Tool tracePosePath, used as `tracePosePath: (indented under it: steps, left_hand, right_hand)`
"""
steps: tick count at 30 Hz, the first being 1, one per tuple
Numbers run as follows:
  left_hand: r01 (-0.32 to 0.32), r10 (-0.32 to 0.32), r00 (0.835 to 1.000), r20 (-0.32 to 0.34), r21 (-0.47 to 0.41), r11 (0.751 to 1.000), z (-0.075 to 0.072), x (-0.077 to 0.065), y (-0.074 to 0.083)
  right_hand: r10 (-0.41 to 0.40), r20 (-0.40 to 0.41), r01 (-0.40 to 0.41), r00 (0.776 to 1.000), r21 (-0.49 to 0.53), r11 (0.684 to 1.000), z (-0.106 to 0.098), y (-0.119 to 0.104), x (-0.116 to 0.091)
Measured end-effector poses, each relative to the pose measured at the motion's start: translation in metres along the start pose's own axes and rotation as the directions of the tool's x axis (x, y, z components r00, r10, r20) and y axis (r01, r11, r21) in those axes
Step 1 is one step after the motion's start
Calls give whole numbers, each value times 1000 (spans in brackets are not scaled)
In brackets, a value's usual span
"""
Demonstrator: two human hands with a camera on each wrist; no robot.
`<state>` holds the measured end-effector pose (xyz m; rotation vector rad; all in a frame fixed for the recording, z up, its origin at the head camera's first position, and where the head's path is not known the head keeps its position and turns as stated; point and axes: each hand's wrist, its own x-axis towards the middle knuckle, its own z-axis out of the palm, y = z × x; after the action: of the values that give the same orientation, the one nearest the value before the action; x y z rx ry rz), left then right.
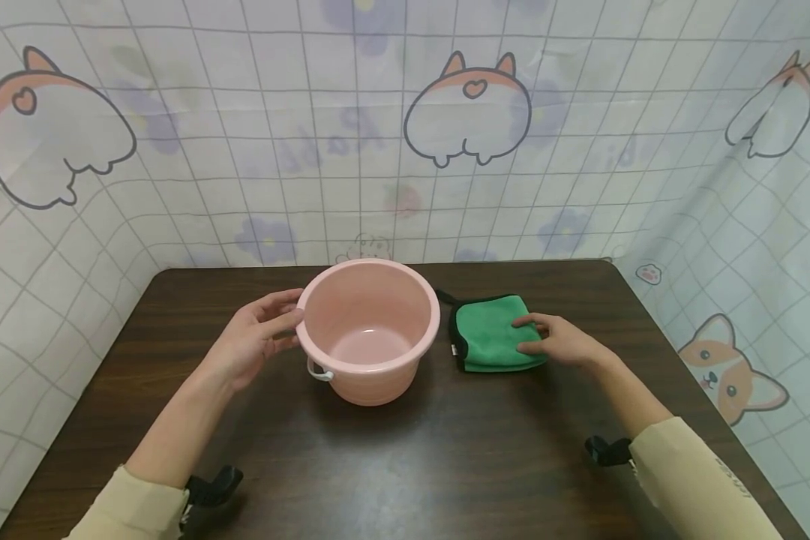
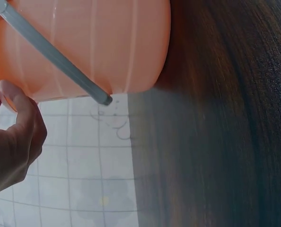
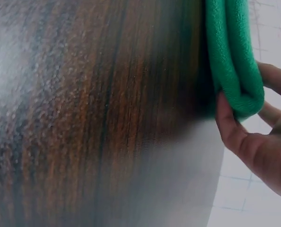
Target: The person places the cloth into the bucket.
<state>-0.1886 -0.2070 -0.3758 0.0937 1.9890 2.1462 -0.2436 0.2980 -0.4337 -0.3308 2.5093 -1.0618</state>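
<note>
A pink plastic bucket (image 1: pixel 370 386) with a pale handle stands upright on the dark wooden table. At its left side the left hand (image 1: pixel 259 334) holds the rim between thumb and fingers; in the left wrist view, bent fingers (image 2: pixel 18 106) meet the rim beside the grey-looking handle (image 2: pixel 55 56). To the right of the bucket lies a folded green towel (image 1: pixel 489 330) with black edging and a black loop. The right hand (image 1: pixel 560 341) pinches the towel's right edge, its thumb and fingers on either side of the fold (image 3: pixel 230 61) in the right wrist view.
The dark tabletop (image 1: pixel 378 472) reaches toward the wearer. A white grid-patterned curtain (image 1: pixel 351 165) with cartoon dogs hangs behind the table and at both sides. Black wrist mounts (image 1: pixel 214 486) sit at the beige sleeves (image 1: pixel 702 480).
</note>
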Motion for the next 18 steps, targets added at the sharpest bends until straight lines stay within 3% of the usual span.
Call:
tracePosePath:
  steps: [5,10,18]
  left_hand:
    - [24,-24,1000,19,-27,999,-2,0,2]
    - [38,-36,999,34,-44,998,-2,0,3]
    - [55,-52,997,51,-44,998,-2,0,4]
  right_hand:
    - [13,24,-15,1000,94,995,0,2,-1]
    - [22,41,-32,999,263,964,-1,2,-2]
    - [8,14,-13,1000,356,934,-1,8,-2]
